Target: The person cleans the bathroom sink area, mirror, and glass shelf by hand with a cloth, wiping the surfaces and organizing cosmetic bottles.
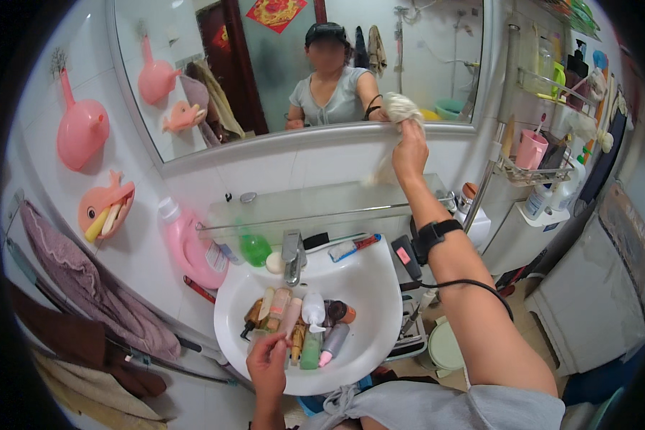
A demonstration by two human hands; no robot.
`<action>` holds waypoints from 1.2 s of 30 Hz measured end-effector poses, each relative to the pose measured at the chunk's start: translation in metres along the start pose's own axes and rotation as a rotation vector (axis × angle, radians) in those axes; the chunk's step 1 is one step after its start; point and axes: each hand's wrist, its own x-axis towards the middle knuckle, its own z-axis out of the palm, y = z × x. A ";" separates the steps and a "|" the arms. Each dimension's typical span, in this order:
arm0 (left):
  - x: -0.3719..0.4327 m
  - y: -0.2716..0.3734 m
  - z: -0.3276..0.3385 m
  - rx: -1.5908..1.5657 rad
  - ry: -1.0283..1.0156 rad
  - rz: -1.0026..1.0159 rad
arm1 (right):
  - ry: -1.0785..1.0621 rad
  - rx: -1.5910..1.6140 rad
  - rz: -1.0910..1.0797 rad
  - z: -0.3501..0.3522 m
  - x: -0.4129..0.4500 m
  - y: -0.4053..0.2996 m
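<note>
My right hand (410, 153) reaches up to the lower edge of the wall mirror (279, 138), shut on a whitish cloth (403, 109) that lies against the glass and frame. Low over the front left of the white sink (379, 322) is my left hand (269, 361), fingers curled, beside bottles lying in the basin. Whether it holds anything is not plain. Among those bottles are a white pump bottle (313, 309), a green bottle (311, 349) and a grey bottle with a pink cap (334, 341). A glass shelf (312, 201) runs beneath the mirror.
A metal faucet (292, 255), a brush (349, 250) and a green bottle (255, 248) stand or lie at the sink's back. A pink detergent jug (196, 247) is left of it. Towels (91, 290) hang at left; a wire rack (537, 172) holds a pink cup (531, 149) at right.
</note>
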 end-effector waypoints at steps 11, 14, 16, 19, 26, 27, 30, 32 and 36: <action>0.000 -0.021 -0.003 -0.005 -0.013 -0.002 | -0.718 -0.316 -0.433 -0.054 -0.010 0.053; -0.004 -0.024 -0.013 0.022 0.037 -0.005 | -1.115 -0.495 -0.364 -0.046 0.003 0.053; -0.003 -0.026 -0.018 0.050 0.071 0.013 | -1.326 -0.584 -0.347 -0.034 0.008 0.031; -0.010 -0.033 -0.025 0.022 0.163 -0.040 | -1.022 -0.258 -0.446 -0.025 0.008 -0.011; -0.023 -0.056 -0.041 0.071 0.291 -0.127 | -0.685 -0.663 -1.430 0.038 0.010 0.011; -0.024 -0.058 -0.041 0.053 0.302 -0.162 | -0.691 -0.652 -1.440 0.046 0.005 0.006; -0.023 -0.061 -0.036 0.033 0.297 -0.169 | -0.790 -0.645 -1.480 0.066 -0.009 -0.029; -0.019 -0.061 -0.032 0.045 0.301 -0.139 | -0.724 -0.542 -1.548 0.094 -0.022 -0.066; -0.026 -0.065 -0.032 0.046 0.357 -0.189 | -0.573 -0.315 -1.554 0.157 -0.046 -0.148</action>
